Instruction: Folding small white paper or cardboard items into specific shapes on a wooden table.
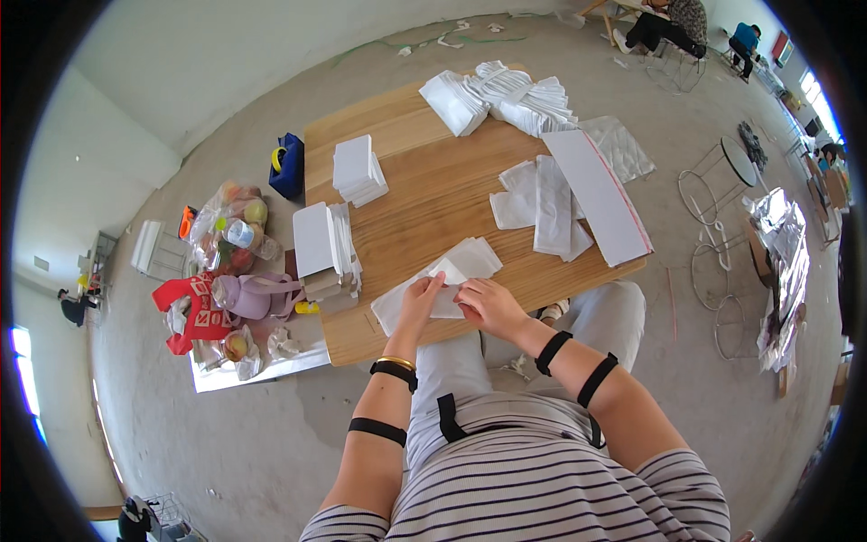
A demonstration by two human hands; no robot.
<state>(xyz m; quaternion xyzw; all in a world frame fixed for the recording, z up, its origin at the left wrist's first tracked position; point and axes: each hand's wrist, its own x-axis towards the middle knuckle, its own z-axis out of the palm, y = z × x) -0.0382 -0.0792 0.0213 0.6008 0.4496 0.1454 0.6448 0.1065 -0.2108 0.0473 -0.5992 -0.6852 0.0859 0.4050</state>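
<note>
Both forearms come up from the lower edge and converge over the near edge of the wooden table (pixel 433 194). The left hand (pixel 418 304) reaches up and slightly to the right, its wrist fairly straight, the back of the hand facing up and the fingers bent inward, thumb and forefinger brought together at the tips. They pinch the white piece (pixel 449 270), a small, thin, pale sheet that sits between the two hands, just above the table. The right hand (pixel 492 305) slants up and to the left, knuckles raised, fingers curled in toward the left fingertips, close beside the same piece. Its fingertips are small and partly hidden here, so I cannot tell whether they grip the piece or only touch it.

Below the hands lie flat white sleeves (pixel 394 302), overlapping and set at a slant along the table's near side. To their left stands a stack of white cards (pixel 313 238); to their right, well apart from the hands, a long white box (pixel 596 191) lies at an angle.
</note>
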